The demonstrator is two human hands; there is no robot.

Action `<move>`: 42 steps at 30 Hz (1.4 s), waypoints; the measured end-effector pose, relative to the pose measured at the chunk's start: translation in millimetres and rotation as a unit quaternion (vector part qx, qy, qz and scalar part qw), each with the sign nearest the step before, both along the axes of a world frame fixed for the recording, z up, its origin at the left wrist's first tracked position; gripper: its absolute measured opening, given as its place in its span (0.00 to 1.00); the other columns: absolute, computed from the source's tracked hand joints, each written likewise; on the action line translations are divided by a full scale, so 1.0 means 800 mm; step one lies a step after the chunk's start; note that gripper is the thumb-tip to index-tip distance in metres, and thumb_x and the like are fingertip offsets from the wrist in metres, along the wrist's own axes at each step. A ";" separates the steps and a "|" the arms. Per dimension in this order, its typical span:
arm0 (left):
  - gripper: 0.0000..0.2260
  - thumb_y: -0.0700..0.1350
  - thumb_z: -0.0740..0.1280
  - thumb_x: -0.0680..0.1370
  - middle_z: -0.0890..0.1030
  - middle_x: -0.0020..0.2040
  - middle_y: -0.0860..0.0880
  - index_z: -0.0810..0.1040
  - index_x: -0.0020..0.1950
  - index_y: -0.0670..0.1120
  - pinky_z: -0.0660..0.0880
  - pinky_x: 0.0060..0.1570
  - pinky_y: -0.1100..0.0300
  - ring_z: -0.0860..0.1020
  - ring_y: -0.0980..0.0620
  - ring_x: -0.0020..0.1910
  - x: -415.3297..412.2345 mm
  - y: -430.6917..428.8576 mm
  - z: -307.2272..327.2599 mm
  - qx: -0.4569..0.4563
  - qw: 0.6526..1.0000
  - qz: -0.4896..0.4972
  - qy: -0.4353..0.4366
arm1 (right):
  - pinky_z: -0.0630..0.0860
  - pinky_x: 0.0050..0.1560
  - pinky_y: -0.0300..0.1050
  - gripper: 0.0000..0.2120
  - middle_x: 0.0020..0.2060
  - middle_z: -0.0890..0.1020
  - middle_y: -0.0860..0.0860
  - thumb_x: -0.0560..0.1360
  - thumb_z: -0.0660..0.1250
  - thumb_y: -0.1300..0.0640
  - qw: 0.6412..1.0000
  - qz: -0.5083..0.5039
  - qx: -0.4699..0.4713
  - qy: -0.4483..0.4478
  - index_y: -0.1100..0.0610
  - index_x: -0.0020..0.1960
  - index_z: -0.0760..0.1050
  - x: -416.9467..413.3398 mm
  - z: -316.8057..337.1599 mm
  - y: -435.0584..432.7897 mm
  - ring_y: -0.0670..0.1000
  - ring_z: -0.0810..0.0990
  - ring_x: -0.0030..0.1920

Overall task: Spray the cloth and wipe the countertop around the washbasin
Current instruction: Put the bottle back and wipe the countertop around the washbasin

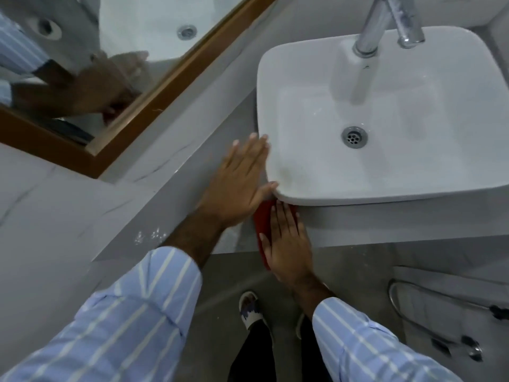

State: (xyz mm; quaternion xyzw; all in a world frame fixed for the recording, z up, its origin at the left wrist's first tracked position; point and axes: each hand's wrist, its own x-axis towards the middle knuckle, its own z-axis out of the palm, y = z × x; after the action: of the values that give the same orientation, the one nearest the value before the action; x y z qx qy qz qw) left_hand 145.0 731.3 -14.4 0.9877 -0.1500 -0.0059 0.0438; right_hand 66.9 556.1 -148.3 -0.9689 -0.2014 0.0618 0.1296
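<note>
A white square washbasin (385, 111) sits on the grey countertop (154, 188). My left hand (239, 186) lies flat with fingers spread against the basin's near left corner, holding nothing. My right hand (287, 244) presses flat on a red cloth (261, 224) at the counter's front edge, just under that same corner. Most of the cloth is hidden beneath my palm. No spray bottle is in view.
A chrome tap (369, 31) stands at the back of the basin, with a drain (354, 137) in the bowl. A wood-framed mirror (132, 86) runs along the left wall. Water droplets (150, 236) lie on the counter. A metal hose (429, 321) hangs at lower right.
</note>
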 end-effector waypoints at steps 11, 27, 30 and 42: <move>0.28 0.49 0.57 0.84 0.64 0.79 0.30 0.66 0.77 0.29 0.60 0.73 0.33 0.60 0.30 0.79 -0.260 0.307 0.076 0.230 0.946 0.193 -0.123 | 0.52 0.84 0.60 0.36 0.84 0.55 0.65 0.85 0.51 0.44 0.990 0.139 -0.027 0.014 0.67 0.83 0.50 0.027 0.015 0.083 0.63 0.53 0.84; 0.32 0.51 0.65 0.83 0.61 0.83 0.41 0.61 0.83 0.37 0.52 0.81 0.48 0.54 0.44 0.84 -0.263 0.343 0.056 0.344 0.897 0.130 -0.245 | 0.53 0.83 0.61 0.35 0.84 0.55 0.62 0.86 0.52 0.43 0.999 -0.016 -0.032 0.022 0.64 0.84 0.50 0.024 0.021 0.131 0.61 0.52 0.85; 0.32 0.52 0.63 0.84 0.58 0.84 0.42 0.59 0.83 0.38 0.50 0.81 0.49 0.53 0.44 0.84 -0.263 0.347 0.055 0.348 0.898 0.127 -0.239 | 0.49 0.84 0.58 0.36 0.84 0.57 0.61 0.85 0.55 0.42 0.996 0.082 0.011 0.031 0.63 0.84 0.53 0.010 0.022 0.202 0.60 0.54 0.84; 0.33 0.54 0.59 0.84 0.57 0.84 0.40 0.58 0.84 0.37 0.49 0.81 0.47 0.57 0.42 0.83 -0.260 0.351 0.046 0.400 0.872 0.118 -0.254 | 0.53 0.83 0.61 0.36 0.84 0.56 0.62 0.85 0.53 0.41 0.995 0.098 -0.025 0.001 0.64 0.84 0.53 0.042 0.020 0.173 0.60 0.53 0.85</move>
State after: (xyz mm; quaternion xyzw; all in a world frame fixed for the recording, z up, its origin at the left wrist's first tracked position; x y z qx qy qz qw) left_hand -63.4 1012.0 22.6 0.8985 -0.0232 0.1911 -0.3946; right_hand 100.2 694.5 -132.7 -0.9475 -0.2934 0.0803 0.0991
